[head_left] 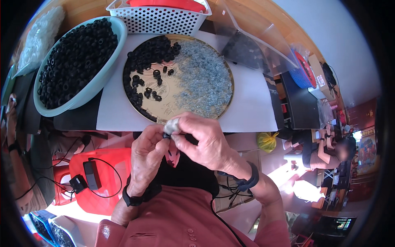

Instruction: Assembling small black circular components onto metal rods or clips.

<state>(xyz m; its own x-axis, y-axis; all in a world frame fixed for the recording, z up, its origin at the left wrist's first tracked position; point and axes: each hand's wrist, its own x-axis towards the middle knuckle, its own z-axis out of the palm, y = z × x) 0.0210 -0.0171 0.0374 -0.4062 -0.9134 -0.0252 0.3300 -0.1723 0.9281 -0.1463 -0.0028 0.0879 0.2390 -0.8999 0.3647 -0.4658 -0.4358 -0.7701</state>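
Note:
My two hands meet just in front of the table edge. Between the fingertips of my left hand point(146, 154) is a small black ring-like part point(166, 135), mostly covered by the fingers. My right hand point(201, 142) is closed in a pinch right against it, a whitish wrap point(172, 125) on one finger. Whatever that pinch contains is hidden. Beyond the hands lies a round golden tray point(164, 109). Hollow black parts point(150, 51) fill its left side, with several scattered toward the middle. A heap of tiny silvery metal pieces point(203, 74) covers its right side.
A pale green basin point(121, 39) full of black parts stands left of the tray. Behind are a white perforated basket point(160, 20) and a clear plastic box point(263, 45). A red stool point(98, 181) with a black adapter is below left. Other people sit at both sides.

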